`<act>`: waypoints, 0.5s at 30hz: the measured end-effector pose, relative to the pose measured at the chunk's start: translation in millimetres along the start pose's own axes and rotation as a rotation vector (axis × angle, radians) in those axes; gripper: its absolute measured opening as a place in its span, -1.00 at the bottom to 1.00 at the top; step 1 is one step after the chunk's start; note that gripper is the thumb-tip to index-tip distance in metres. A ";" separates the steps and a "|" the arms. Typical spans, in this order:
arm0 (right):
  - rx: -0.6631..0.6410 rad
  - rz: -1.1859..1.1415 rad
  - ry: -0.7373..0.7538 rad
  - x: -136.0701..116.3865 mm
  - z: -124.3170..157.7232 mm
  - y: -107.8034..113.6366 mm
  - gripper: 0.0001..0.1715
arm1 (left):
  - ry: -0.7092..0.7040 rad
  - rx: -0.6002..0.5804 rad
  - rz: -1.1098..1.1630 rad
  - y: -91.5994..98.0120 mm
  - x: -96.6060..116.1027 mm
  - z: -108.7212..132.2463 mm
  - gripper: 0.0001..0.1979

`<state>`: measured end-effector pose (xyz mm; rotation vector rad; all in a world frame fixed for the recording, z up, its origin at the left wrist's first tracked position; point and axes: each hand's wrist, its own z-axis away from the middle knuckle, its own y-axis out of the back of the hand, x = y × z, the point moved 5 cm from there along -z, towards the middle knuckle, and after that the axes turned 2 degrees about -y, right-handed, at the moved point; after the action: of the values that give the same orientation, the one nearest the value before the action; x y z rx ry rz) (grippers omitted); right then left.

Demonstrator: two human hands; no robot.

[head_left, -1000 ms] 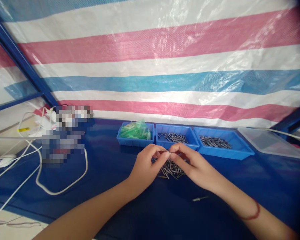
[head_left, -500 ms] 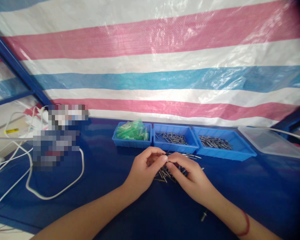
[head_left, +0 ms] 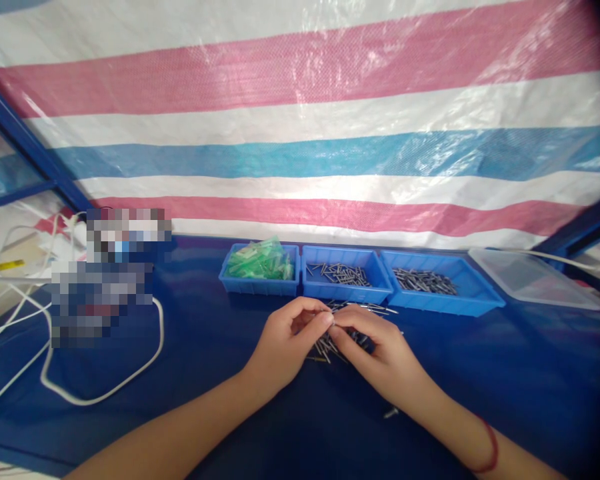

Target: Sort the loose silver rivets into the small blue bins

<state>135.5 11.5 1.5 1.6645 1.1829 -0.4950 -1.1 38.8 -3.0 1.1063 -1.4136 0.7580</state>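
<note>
My left hand (head_left: 285, 343) and my right hand (head_left: 380, 350) meet fingertip to fingertip over the desk, both closed in a pinch. Between them a tiny silvery bit shows, too covered by the fingers to name. Beneath and behind the fingers lies a loose pile of thin metal pins that look like blind rivets (head_left: 325, 350). One separate rivet-like piece (head_left: 391, 413) rests on the desk, just left of my right forearm.
Behind the pile stand three blue bins: one with green plastic pieces (head_left: 260, 260), one with metal pins (head_left: 347, 275), another with more pins (head_left: 425, 281). A clear lid (head_left: 535, 277) lies at right. White cables (head_left: 160, 333) loop at left beside blurred items.
The view has shifted slightly, so the bins sit a little further left. Both hands keep the same pinch. The lone rivet-like piece appears further up and left, turned differently.
</note>
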 end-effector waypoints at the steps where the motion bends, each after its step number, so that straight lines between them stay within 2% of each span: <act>1: 0.004 0.003 -0.002 0.2 0.0 0.4 -0.85 | -0.001 -0.005 0.000 -0.1 0.1 -0.2 -0.83; 8: 0.064 0.026 -0.016 0.0 -0.6 6.4 -0.83 | -0.008 -0.015 -0.027 -0.3 0.7 -0.8 -0.80; 15: 0.182 0.030 0.001 -5.5 0.9 18.3 -0.87 | -0.004 -0.016 -0.042 0.3 -2.2 -2.0 -0.81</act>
<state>149.3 7.6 14.1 1.8346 1.1399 -0.5984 -0.8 41.1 -4.8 1.1221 -1.3933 0.7140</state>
